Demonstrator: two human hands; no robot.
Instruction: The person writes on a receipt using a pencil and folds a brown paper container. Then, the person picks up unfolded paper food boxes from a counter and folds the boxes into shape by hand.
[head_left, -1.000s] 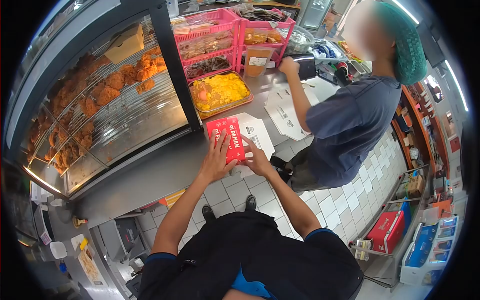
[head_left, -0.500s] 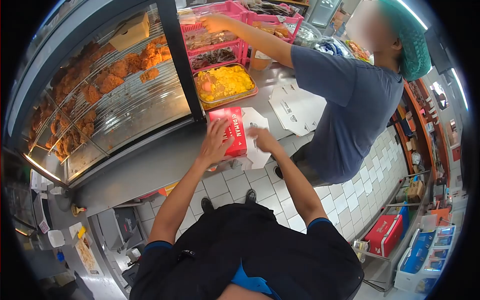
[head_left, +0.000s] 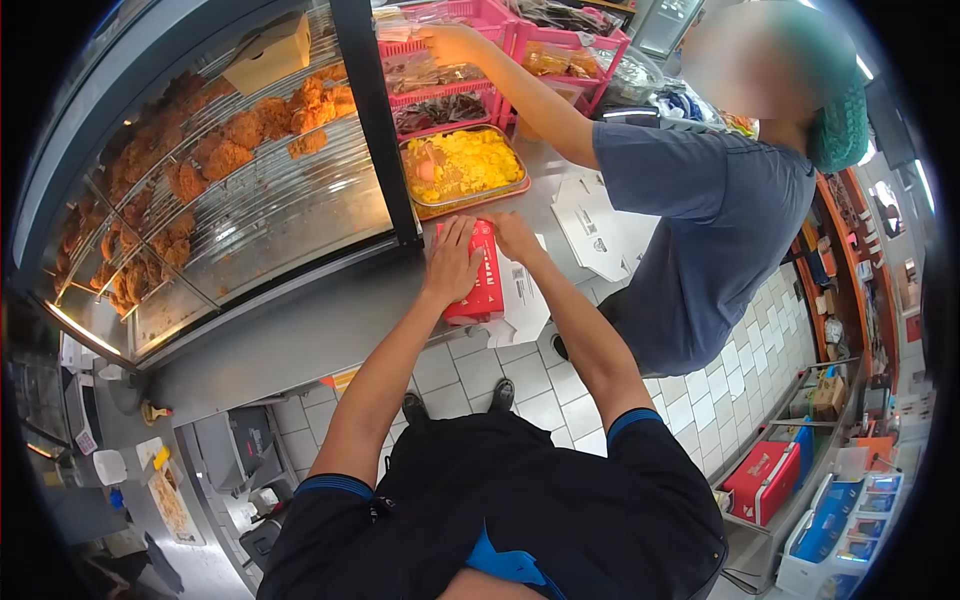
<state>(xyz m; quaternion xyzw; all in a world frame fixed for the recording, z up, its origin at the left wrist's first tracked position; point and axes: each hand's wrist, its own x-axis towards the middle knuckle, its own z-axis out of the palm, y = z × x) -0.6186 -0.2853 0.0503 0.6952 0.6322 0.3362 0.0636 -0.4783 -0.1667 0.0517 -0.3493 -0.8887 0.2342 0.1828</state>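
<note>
A red cardboard box (head_left: 487, 287) with white lettering lies on the steel counter, with a white cardboard panel (head_left: 525, 305) spread out along its right side. My left hand (head_left: 455, 262) rests on the box's top, fingers stretched flat over the red face. At the far right corner of the same box, the fingers of my right hand (head_left: 512, 238) are bent and grip its edge; the fingertips are partly hidden. Just beyond the box stands a metal tray (head_left: 465, 170) of yellow food with a pinkish-orange utensil in it.
A lit glass cabinet (head_left: 370, 120) with fried chicken (head_left: 270, 120) on racks borders the left. Flat white box blanks (head_left: 595, 230) lie to the right on the counter. A co-worker (head_left: 710, 220) stands close on the right, one arm reaching to pink baskets (head_left: 500, 20).
My right hand has moved from the white panel up to the box's far corner. My left hand has slid farther over the red top. The co-worker's arm still reaches toward the baskets.
</note>
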